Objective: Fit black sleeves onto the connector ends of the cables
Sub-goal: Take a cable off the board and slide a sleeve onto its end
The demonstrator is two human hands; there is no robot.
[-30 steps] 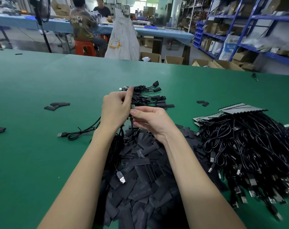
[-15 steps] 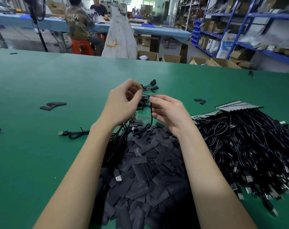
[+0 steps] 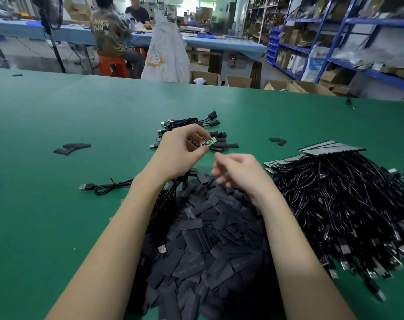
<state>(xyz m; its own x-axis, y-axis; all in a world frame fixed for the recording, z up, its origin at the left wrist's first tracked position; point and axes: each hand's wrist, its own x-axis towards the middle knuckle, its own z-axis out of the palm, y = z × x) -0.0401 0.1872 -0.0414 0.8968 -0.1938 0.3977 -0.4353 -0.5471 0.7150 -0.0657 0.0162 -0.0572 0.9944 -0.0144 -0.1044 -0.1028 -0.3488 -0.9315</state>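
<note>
My left hand (image 3: 182, 151) pinches a small green circuit-board connector end (image 3: 209, 142) of a black cable, held above the green table (image 3: 57, 227). My right hand (image 3: 240, 173) hovers just to the right and lower, blurred, fingers loosely curled and apart, with nothing seen in it. Below both hands lies a big heap of flat black sleeves (image 3: 203, 245). A pile of black cables without sleeves (image 3: 349, 209) fills the right side. Behind my left hand sits a small group of cables with sleeves fitted (image 3: 196, 125).
A loose USB cable (image 3: 99, 187) lies left of my left forearm. Stray sleeves (image 3: 71, 147) lie at the left and a pair of sleeves (image 3: 278, 141) at the right. Flat dark cards (image 3: 330, 150) top the cable pile. Two people sit at a far blue bench.
My hands have come apart. The right hand let go of the cable and dropped toward the sleeve heap; the left hand now shows the green connector end at its fingertips.
</note>
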